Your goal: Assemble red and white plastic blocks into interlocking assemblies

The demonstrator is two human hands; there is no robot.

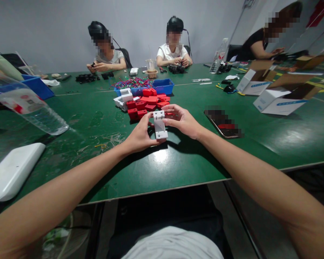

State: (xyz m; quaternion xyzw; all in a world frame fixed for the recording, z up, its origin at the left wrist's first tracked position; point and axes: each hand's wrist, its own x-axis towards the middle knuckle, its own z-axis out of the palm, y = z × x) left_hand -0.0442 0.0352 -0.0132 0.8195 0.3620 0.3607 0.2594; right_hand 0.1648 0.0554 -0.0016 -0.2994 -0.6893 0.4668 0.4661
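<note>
Both my hands hold one white plastic block (160,125) upright, just above the green table (97,118). My left hand (139,137) grips its lower left side with curled fingers. My right hand (183,120) pinches its upper right side. Right behind the block lies a heap of red plastic blocks (148,104), with a few white blocks (124,99) at its left end.
A blue bin (163,86) of coloured wires stands behind the heap. A phone (223,124) lies to the right, open cardboard boxes (283,95) beyond it. A plastic bottle (29,108) and white device (12,169) lie left. Three people work at the far side.
</note>
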